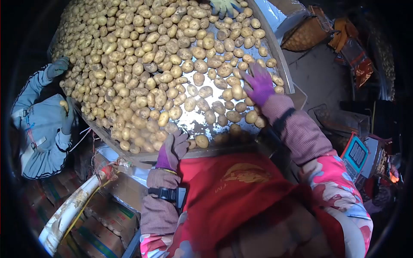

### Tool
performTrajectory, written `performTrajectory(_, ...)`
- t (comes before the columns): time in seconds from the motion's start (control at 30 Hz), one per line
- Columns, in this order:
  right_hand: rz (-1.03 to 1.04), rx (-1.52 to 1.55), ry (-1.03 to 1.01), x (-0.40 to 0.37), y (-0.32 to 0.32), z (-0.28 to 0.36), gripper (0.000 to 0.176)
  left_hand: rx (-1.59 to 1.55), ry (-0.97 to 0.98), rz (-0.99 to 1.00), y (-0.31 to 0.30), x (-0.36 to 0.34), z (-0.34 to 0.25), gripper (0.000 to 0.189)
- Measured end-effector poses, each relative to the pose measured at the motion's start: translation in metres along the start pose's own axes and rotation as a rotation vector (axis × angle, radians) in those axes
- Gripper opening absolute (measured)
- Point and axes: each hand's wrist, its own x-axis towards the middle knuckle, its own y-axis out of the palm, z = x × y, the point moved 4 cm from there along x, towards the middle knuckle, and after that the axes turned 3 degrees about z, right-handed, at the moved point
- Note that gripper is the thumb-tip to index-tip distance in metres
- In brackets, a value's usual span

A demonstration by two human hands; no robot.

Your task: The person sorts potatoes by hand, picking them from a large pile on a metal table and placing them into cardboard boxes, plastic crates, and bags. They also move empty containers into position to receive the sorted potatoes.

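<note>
Potatoes (pixel 142 56) lie in a broad heap on a metal-topped sorting table (pixel 189 122). My left hand (pixel 174 148), in a purple and grey glove, rests at the near edge beside a few potatoes, its fingers apart and holding nothing that shows. To the right, my right hand (pixel 258 84), in a purple glove, reaches over the table's right side with fingers spread, next to several potatoes. Between my hands the potatoes are sparser and the shiny metal surface shows.
A co-worker in light blue (pixel 43 124) stands at the left, one gloved hand by the heap. Another gloved hand (pixel 224 6) reaches in at the top. A white pipe (pixel 71 210), a teal-framed device (pixel 355 155) and a potato sack (pixel 303 34) surround the table.
</note>
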Motion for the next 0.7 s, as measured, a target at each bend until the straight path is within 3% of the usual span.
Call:
performTrajectory(0.1, 0.272, 0.148, -0.086, -0.048, -0.031, -0.004, 0.049, 0.020, -0.013, -0.067, -0.004, 0.013, 0.010, 0.058)
performTrajectory(0.2, 0.282, 0.127, 0.098, -0.079, -0.052, -0.005, 0.033, -0.016, -0.017, -0.041, -0.010, 0.014, 0.014, 0.058)
performTrajectory(0.3, 0.123, 0.227, 0.267, -0.031, -0.047, -0.014, 0.024, -0.016, 0.003, -0.031, -0.018, 0.020, 0.020, 0.062)
performTrajectory(0.33, -0.150, 0.362, 0.105, 0.006, -0.066, 0.004, 0.028, -0.002, 0.007, -0.044, -0.018, 0.022, 0.021, 0.064)
performTrajectory(0.4, -0.114, 0.409, -0.050, 0.065, -0.049, 0.028, 0.047, 0.021, 0.028, -0.050, -0.014, 0.021, 0.017, 0.067)
performTrajectory(0.47, 0.460, 0.225, -0.073, 0.113, -0.015, 0.049, 0.077, -0.002, 0.016, -0.058, -0.012, 0.018, 0.018, 0.063)
performTrajectory(0.5, 0.620, 0.144, -0.085, 0.117, 0.005, 0.053, 0.090, -0.015, 0.012, -0.058, -0.012, 0.018, 0.017, 0.062)
performTrajectory(0.57, 0.589, -0.083, -0.070, 0.134, 0.022, 0.063, 0.089, -0.060, 0.027, -0.022, -0.013, 0.021, 0.011, 0.056)
performTrajectory(0.63, 0.590, 0.000, 0.003, 0.132, 0.016, 0.071, 0.083, -0.120, 0.024, 0.007, -0.013, 0.016, 0.016, 0.051)
performTrajectory(0.7, 0.625, 0.048, 0.038, 0.121, 0.017, 0.078, 0.072, 0.139, 0.194, 0.116, -0.019, 0.021, 0.013, 0.049)
